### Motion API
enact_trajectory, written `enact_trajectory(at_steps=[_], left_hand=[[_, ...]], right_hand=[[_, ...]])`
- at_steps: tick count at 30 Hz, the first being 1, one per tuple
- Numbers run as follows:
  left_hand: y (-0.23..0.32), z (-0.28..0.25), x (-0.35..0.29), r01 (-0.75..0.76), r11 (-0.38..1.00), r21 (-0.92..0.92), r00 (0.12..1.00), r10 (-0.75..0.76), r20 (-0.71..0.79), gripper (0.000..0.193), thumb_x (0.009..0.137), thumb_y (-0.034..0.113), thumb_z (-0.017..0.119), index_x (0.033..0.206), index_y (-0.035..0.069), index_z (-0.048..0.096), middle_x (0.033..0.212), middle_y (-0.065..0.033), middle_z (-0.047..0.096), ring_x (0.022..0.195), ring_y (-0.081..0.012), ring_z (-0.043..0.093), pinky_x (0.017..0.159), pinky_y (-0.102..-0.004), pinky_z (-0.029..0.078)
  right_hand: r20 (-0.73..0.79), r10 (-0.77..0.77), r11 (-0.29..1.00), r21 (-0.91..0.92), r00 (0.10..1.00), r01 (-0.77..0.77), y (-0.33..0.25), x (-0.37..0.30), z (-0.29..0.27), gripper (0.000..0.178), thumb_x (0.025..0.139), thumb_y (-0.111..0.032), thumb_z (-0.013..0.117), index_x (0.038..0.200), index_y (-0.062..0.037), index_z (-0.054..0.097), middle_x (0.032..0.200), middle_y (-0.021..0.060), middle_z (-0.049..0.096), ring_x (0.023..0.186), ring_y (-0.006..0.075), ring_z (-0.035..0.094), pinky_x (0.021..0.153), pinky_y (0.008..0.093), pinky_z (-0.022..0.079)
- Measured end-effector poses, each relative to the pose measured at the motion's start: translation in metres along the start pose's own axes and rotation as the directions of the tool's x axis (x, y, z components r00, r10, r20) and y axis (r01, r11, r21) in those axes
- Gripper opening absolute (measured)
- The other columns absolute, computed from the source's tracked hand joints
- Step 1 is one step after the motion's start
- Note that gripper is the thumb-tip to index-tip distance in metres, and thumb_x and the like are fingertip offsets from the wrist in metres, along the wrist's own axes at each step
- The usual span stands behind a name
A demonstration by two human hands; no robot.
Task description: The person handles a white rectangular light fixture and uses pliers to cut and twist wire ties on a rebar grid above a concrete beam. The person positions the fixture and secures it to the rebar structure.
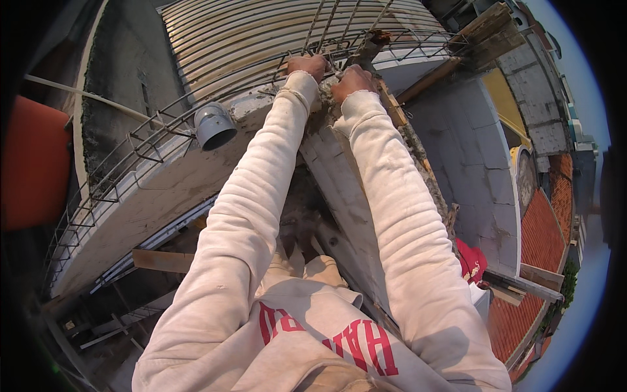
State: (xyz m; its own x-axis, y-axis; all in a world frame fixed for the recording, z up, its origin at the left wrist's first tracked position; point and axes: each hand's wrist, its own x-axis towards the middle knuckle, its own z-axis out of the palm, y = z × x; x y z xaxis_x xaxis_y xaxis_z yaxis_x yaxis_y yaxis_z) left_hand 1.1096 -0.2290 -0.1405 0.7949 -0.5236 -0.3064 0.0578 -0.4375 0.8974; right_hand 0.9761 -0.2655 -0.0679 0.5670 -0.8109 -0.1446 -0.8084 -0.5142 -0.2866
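Both arms in cream sleeves stretch forward to a rebar cage lying along the top of the wall. My left hand is closed, its knuckles up, against the steel at the foot of several upright bars. Close to its right, my right hand is curled in too, next to a rough, dark timber post. The fingertips of both hands are hidden, so what they pinch cannot be made out. Under the hands is the rough concrete top of a column.
A grey pipe elbow sticks out left of my arms. Another rebar cage runs along the curved wall. Beyond it lies a corrugated metal roof. Block walls drop away at right, with a red cloth lower down and wooden planks above.
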Motion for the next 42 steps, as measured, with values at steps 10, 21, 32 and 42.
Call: enact_trajectory(at_steps=[10, 21, 32, 42], left_hand=[[0.016, 0.004, -0.002, 0.367, 0.57, -0.735, 0.922, -0.116, 0.37, 0.013, 0.093, 0.005, 0.057, 0.096, -0.005, 0.066, 0.065, -0.0006, 0.05, 0.05, -0.0094, 0.043, 0.042, -0.023, 0.033], [-0.034, 0.016, -0.014, 0.377, 0.354, -0.856, 0.923, -0.072, 0.377, 0.014, 0.099, 0.022, 0.07, 0.101, 0.008, 0.07, 0.089, -0.0011, 0.073, 0.071, -0.0113, 0.064, 0.062, -0.026, 0.056], [-0.032, 0.025, 0.019, 0.456, 0.301, -0.837, 0.877, 0.011, 0.481, 0.014, 0.095, 0.02, 0.075, 0.098, 0.01, 0.067, 0.075, 0.0037, 0.065, 0.045, -0.0038, 0.036, 0.038, -0.0216, 0.028], [-0.028, 0.064, 0.052, 0.192, 0.882, -0.431, 0.976, -0.218, -0.01, 0.046, 0.081, 0.037, 0.082, 0.105, 0.001, 0.069, 0.094, -0.0118, 0.066, 0.073, -0.0251, 0.059, 0.067, -0.0388, 0.048]], right_hand=[[0.059, -0.057, 0.997, 0.061, 0.997, 0.053, -0.017, -0.031, 0.002, 0.033, 0.084, -0.013, 0.072, 0.117, -0.0075, 0.073, 0.126, 0.0195, 0.07, 0.12, 0.0381, 0.066, 0.101, 0.048, 0.054], [0.131, 0.07, 0.987, 0.132, 0.989, -0.087, -0.017, -0.086, -0.031, 0.047, 0.083, -0.014, 0.068, 0.13, -0.0127, 0.071, 0.129, 0.0219, 0.068, 0.121, 0.0402, 0.065, 0.105, 0.0496, 0.052], [-0.095, -0.03, 0.972, 0.228, 0.995, 0.051, 0.014, -0.185, -0.038, 0.03, 0.088, -0.018, 0.063, 0.113, -0.0072, 0.076, 0.104, 0.0227, 0.074, 0.102, 0.0405, 0.07, 0.094, 0.0474, 0.055], [-0.185, 0.534, 0.845, 0.124, 0.825, -0.52, 0.24, -0.348, -0.114, 0.039, 0.084, -0.034, 0.074, 0.104, 0.0003, 0.076, 0.093, 0.0242, 0.074, 0.093, 0.0404, 0.072, 0.084, 0.0455, 0.056]])
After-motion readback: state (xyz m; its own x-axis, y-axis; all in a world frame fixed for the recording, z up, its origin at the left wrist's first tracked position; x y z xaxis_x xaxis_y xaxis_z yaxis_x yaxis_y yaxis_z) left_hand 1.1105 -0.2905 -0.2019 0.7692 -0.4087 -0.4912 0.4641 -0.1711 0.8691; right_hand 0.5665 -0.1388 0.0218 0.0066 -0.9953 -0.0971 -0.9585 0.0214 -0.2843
